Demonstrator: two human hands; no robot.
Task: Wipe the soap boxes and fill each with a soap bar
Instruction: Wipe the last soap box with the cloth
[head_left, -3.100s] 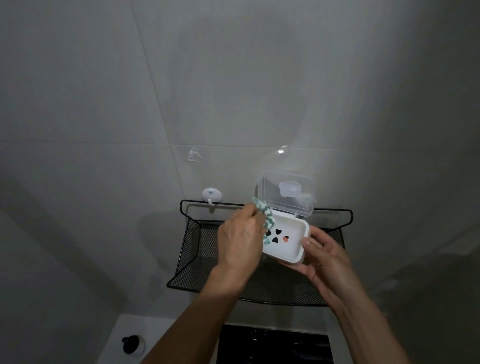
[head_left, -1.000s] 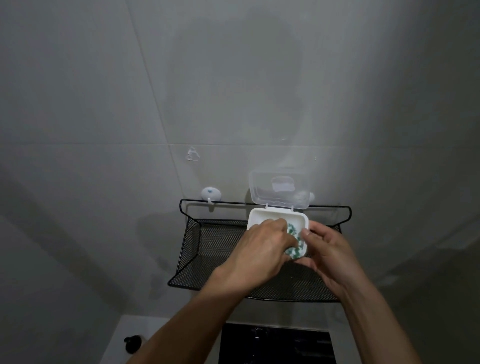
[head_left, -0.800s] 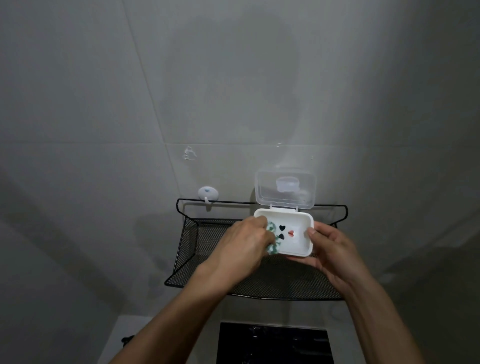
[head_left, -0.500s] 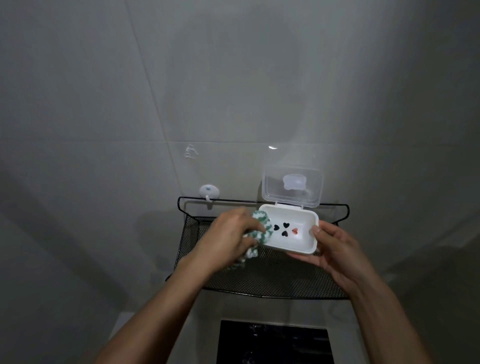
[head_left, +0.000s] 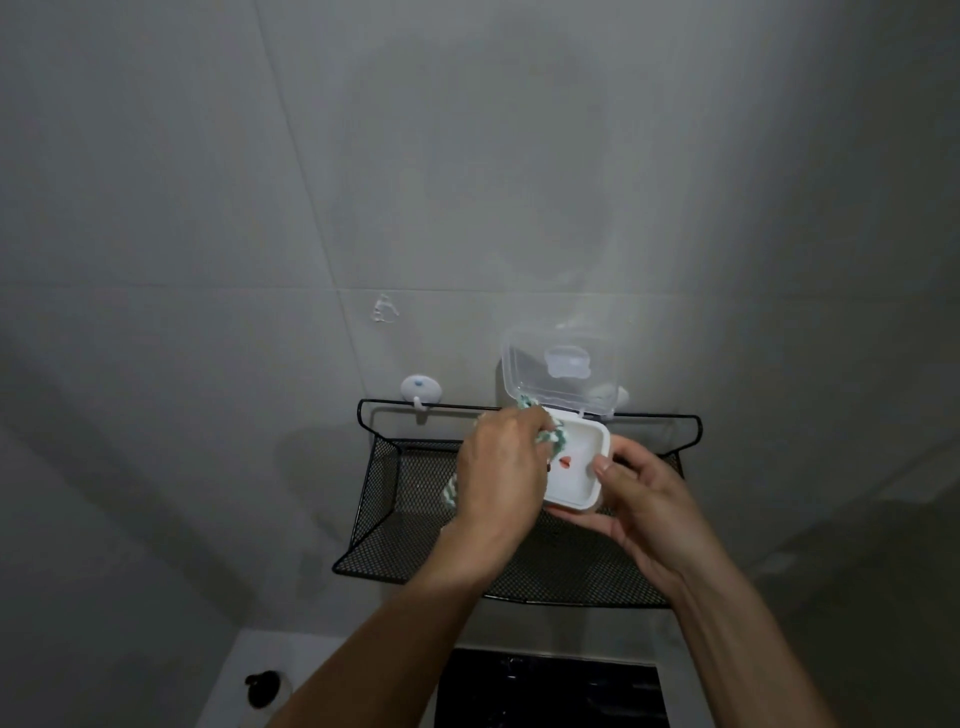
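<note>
left hand (head_left: 501, 467) grasps a green-striped cloth (head_left: 551, 435) inside the open white soap box (head_left: 581, 470); right hand (head_left: 641, 501) grasps the box's right edge above the black mesh shelf (head_left: 395, 499).

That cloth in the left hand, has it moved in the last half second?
Yes. The cloth has gone from the box's left edge, over the rack, into the box's back left corner, covering the dark hearts beside the red heart.
</note>
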